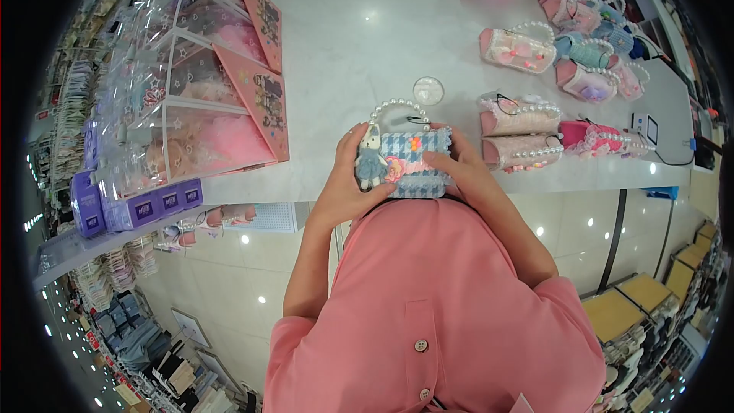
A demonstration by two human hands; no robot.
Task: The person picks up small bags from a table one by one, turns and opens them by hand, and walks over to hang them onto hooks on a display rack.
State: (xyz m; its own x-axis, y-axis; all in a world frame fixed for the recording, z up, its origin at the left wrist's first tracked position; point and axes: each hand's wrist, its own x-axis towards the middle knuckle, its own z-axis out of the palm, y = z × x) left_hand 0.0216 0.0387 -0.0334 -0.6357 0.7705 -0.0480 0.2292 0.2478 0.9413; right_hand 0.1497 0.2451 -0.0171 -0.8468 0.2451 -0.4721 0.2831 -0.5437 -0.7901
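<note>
Between my two hands, at the front edge of the white counter (336, 53), is a small blue-and-white houndstooth handbag (424, 145) with a pearl-bead handle (397, 105) arching up behind it. A small plush doll in a blue dress (371, 160) is on its left side, and pink and orange flowers decorate the front. My left hand (349, 183) wraps the bag's left side, thumb low on the front. Around the right side is my right hand (462, 164), its thumb on the front face. A clear round disc (428, 91) lies just beyond the bag.
Several small pearl-handled bags, including a cream one (518, 50) and a bright pink one (596, 138), lie to the right. Stacked clear-fronted boxes (206, 99) with pink contents stand at left above purple boxes (145, 206). A small device with a cable (648, 128) sits far right.
</note>
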